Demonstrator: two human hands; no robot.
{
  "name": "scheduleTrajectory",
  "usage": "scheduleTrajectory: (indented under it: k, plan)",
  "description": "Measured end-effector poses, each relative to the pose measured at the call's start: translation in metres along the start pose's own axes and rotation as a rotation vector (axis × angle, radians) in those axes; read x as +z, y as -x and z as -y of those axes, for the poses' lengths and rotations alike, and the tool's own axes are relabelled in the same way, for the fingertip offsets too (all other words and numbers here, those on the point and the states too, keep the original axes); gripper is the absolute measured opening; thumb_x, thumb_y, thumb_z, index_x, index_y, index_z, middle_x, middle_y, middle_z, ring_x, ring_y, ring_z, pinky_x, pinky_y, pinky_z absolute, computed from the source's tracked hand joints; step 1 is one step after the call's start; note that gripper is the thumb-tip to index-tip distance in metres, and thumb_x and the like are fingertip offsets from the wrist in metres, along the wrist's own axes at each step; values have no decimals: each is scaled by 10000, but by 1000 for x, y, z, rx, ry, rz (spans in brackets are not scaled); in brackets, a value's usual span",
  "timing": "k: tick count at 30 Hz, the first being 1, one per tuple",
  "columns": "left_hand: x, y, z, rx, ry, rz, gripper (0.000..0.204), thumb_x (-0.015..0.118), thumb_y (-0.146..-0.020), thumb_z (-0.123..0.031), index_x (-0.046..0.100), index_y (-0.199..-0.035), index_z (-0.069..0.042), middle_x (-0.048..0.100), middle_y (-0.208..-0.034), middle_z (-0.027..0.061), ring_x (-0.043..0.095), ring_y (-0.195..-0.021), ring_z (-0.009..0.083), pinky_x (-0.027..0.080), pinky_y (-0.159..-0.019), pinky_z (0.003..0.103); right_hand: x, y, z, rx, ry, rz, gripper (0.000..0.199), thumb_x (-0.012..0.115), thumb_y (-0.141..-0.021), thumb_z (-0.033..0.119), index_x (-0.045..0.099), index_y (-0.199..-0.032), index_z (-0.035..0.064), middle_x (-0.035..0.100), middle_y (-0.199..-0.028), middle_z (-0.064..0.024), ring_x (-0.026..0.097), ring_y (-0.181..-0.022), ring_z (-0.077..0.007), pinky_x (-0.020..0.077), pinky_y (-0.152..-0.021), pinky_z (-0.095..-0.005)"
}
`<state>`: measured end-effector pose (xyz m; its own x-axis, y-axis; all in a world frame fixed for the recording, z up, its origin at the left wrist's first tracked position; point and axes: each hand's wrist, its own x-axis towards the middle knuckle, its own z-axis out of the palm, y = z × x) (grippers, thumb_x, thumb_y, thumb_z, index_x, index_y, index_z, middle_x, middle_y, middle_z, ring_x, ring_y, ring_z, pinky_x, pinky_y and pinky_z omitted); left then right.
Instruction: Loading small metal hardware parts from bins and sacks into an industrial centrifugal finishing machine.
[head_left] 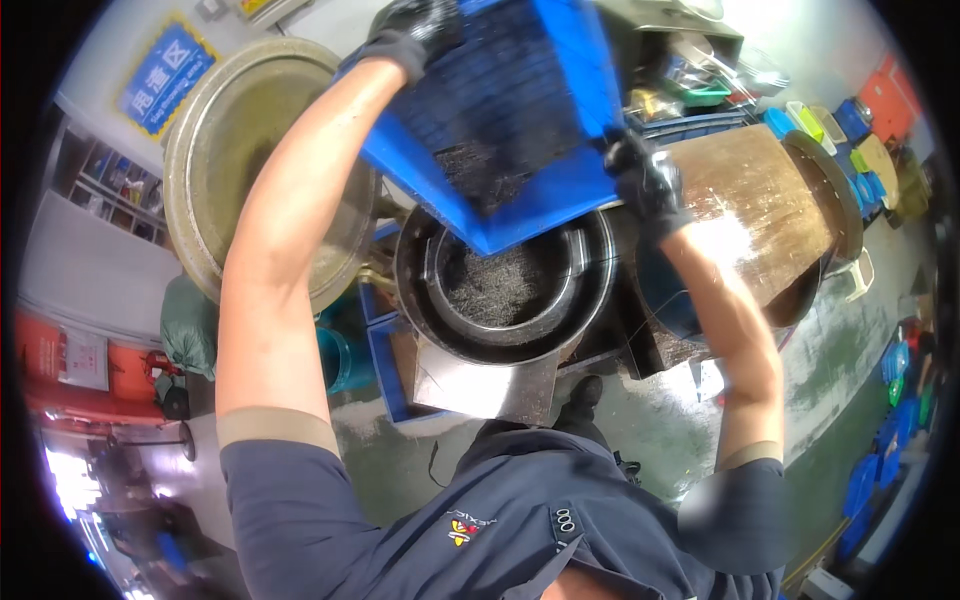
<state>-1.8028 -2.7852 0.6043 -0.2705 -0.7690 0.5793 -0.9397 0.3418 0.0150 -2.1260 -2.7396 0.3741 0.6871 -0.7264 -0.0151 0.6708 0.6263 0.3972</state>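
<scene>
Both my hands wear black gloves and hold a blue plastic crate (520, 100) tilted over a round metal bowl (505, 290). My left hand (415, 35) grips the crate's far upper edge. My right hand (648, 182) grips its lower right corner. Small dark metal parts (480, 170) have slid to the crate's low side, and a heap of the same parts (500, 280) lies inside the bowl just below the crate's lip.
A large round drum (235, 150) stands at the left and a brown barrel-shaped drum (760, 200) at the right. Blue crates (890, 440) and coloured bins (830, 120) line the right side. My shoe (583, 393) rests on the grey floor by the bowl's metal base.
</scene>
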Motion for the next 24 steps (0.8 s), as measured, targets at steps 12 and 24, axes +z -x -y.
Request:
scheduleTrajectory:
  k: [12, 24]
  plan:
    - [-10, 18, 9, -82, 22, 50, 285, 411, -877, -171, 610, -1044, -53, 661, -981, 236, 653, -946, 362, 510, -843, 424, 89, -120, -101, 1175, -2274, -298, 334, 538, -903, 147, 550, -1234, 103, 657, -982, -137, 656, -721, -252, 534, -607, -379]
    - [0, 21, 28, -19, 19, -14, 275, 504, -875, -250, 605, -1088, -108, 667, -1054, 161, 643, -990, 335, 502, -870, 418, 44, -67, -116, 1230, -2580, -9, 421, 506, -934, 126, 515, -1350, 185, 633, -1191, -111, 668, -905, -239, 530, -755, -354]
